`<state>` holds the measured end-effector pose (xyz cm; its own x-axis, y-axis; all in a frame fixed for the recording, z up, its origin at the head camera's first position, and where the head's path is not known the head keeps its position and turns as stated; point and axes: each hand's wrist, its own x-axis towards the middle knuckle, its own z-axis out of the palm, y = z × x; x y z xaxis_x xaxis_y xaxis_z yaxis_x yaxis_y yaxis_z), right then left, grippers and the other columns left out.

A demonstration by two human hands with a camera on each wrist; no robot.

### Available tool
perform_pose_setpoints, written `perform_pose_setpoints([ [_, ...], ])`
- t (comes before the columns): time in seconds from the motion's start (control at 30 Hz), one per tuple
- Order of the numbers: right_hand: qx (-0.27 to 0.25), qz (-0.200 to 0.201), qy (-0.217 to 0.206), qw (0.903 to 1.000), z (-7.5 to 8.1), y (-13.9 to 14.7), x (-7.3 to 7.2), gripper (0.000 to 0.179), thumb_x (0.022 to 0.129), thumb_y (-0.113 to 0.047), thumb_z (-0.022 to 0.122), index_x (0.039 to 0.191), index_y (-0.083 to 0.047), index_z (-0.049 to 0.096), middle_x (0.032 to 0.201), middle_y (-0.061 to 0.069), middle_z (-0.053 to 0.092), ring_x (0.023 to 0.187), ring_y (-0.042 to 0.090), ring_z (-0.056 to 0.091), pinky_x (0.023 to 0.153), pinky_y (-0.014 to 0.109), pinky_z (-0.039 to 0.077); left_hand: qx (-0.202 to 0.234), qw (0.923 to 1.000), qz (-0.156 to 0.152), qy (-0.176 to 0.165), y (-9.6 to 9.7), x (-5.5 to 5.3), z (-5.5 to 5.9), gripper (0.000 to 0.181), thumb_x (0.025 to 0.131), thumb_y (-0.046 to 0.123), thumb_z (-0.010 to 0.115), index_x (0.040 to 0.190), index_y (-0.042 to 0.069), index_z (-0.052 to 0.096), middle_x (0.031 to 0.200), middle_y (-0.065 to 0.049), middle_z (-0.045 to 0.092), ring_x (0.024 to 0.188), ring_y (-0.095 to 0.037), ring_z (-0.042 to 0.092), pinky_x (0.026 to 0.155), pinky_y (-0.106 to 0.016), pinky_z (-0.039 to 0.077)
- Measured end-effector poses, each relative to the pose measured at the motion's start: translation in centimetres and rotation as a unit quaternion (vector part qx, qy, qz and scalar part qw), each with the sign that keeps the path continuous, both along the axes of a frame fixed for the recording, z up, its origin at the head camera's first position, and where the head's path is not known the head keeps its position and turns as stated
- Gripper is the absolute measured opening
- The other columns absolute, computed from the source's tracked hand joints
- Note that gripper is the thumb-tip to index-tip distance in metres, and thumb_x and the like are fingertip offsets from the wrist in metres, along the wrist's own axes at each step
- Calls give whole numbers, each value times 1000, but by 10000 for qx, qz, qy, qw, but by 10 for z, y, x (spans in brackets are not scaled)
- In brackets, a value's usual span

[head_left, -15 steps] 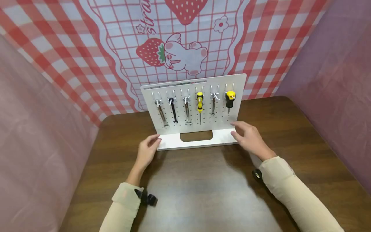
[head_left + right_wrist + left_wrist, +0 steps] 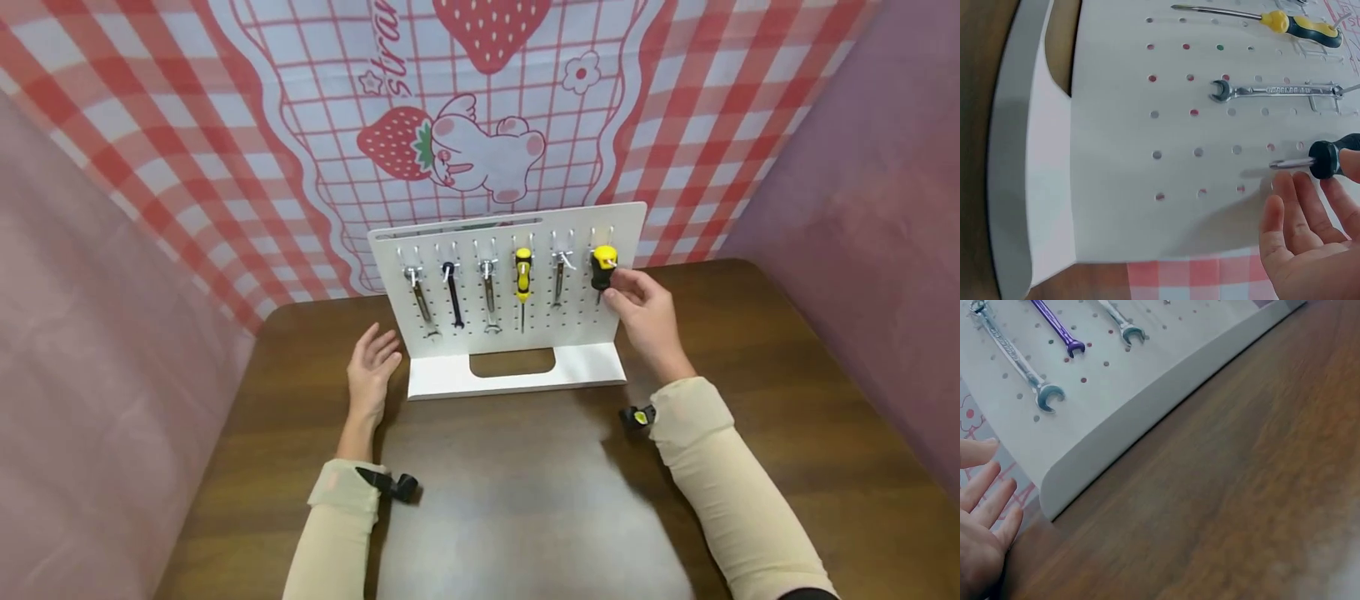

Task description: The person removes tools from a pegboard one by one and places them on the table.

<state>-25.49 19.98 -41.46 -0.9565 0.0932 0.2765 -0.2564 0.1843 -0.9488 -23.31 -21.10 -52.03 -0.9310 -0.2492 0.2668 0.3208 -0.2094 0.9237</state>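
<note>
A stubby screwdriver [image 2: 602, 267] with a yellow-topped black handle hangs on the right end of a white pegboard [image 2: 450, 375]. My right hand [image 2: 651, 318] is beside it, thumb and index finger at the handle, the other fingers loosely extended. In the right wrist view the thumb overlaps the black handle [image 2: 1325, 159], and the fingertips are near its shaft. My left hand [image 2: 369, 371] is spread off the board's left edge, holding nothing. Beside it hang a silver wrench [image 2: 422, 302] and a dark wrench [image 2: 453, 296].
Farther along the board hang another silver wrench [image 2: 490, 298], a long yellow-and-black screwdriver [image 2: 522, 283] and a small wrench [image 2: 558, 279]. The board stands on a brown wooden table [image 2: 510, 467], before a red-and-white checked cloth [image 2: 195, 158].
My right hand has risen from the right end of the board's base to the stubby screwdriver. My left hand has come off the base's left corner, its fingers spreading.
</note>
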Motion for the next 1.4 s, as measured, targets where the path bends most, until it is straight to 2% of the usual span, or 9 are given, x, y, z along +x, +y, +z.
perform_pose_setpoints([
  [0.1,-125,15,-89,9999,-3,-1,1,41,98,-7,65,131,13,54,115,11,64,98,1,63,85,14,52,-305,9995,-107,-10,5,-6,-1,66,88,-23,58,149,-6,38,135,-39,51,120,-40,57,94,-25,52],
  [0.3,-537,358,85,9979,-5,-4,-4,35,99,-7,64,123,16,55,95,-4,69,87,7,69,76,19,56,-859,9954,-236,-343,14,-11,0,71,87,-22,60,152,-6,35,128,-38,55,108,-34,61,88,-24,54],
  [0.57,-365,510,-90,9980,-1,-6,-8,37,101,-12,62,126,14,56,95,-4,68,83,8,70,73,20,56,-1340,9905,-187,-239,19,2,24,61,85,-23,60,143,-17,40,112,-41,58,94,-32,62,82,-22,54],
  [0.63,-294,469,-95,9984,1,-5,-8,37,101,-13,63,125,14,57,94,-4,68,82,7,70,72,20,55,-1327,9908,-182,-205,20,2,24,57,85,-24,59,140,-19,43,110,-42,57,94,-33,61,83,-23,53],
  [0.77,-101,394,-90,9991,4,-3,-4,36,100,-15,63,124,12,59,95,-2,69,81,7,70,70,22,55,-1335,9907,-86,-247,22,1,23,51,85,-23,57,135,-20,47,107,-42,59,95,-33,62,86,-27,54],
  [1.0,37,303,-26,9995,8,-2,-1,34,100,-15,63,122,11,61,93,-2,70,78,5,69,68,24,54,-1785,9808,415,-665,19,-18,-3,36,92,-16,57,127,-20,55,110,-37,62,102,-39,63,85,-17,51],
  [1.23,272,259,-26,9993,13,-2,4,35,101,-18,63,120,11,61,103,25,69,79,6,68,71,27,56,-1861,9759,642,-942,21,-20,-1,24,94,-9,63,117,-15,64,107,-30,67,97,-27,65,83,-16,51],
  [1.3,275,299,-34,9992,12,-1,8,35,101,-18,63,120,11,61,103,28,69,79,8,69,72,26,55,-1953,9725,696,-1061,22,-18,-1,23,95,-5,64,116,-13,65,108,-29,67,100,-27,65,85,-19,52],
  [1.4,221,350,-107,9991,12,0,15,35,101,-18,64,120,11,61,101,23,70,80,9,70,71,23,54,-2160,9644,816,-1288,22,-16,-2,21,96,-1,65,114,-11,67,109,-26,69,103,-30,65,89,-27,52],
])
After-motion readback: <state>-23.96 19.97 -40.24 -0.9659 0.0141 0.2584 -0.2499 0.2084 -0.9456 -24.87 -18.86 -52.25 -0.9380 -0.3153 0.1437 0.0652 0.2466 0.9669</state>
